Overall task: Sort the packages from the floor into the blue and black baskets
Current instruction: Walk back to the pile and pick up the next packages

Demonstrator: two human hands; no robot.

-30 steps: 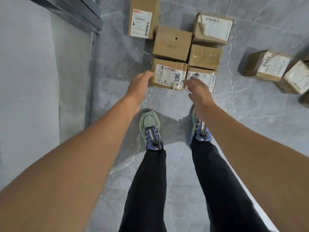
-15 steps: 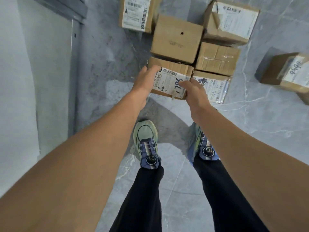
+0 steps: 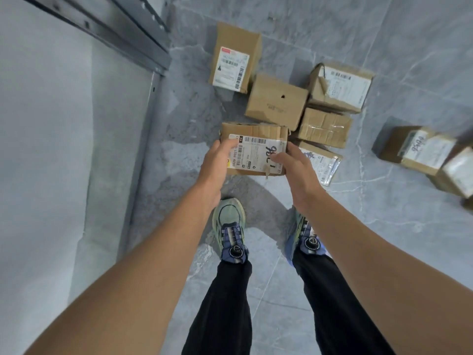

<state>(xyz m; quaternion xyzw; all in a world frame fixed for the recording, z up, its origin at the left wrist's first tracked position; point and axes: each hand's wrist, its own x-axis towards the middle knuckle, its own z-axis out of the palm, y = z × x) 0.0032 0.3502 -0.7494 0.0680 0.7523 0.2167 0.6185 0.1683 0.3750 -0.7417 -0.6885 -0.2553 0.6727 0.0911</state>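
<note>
Raised off the floor since the earlier frame, the labelled box (image 3: 256, 149) hangs between left hand (image 3: 216, 165) and right hand (image 3: 294, 167), fingers wrapped over its ends, at the near edge of the other packages (image 3: 276, 101), where so light an end-grip could let it slip and drop.

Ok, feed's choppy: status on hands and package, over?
Gripping the labelled box: left hand and right hand, one each end. Box looks raised off the floor. Plain box and flat package close behind; baskets not in view.
</note>
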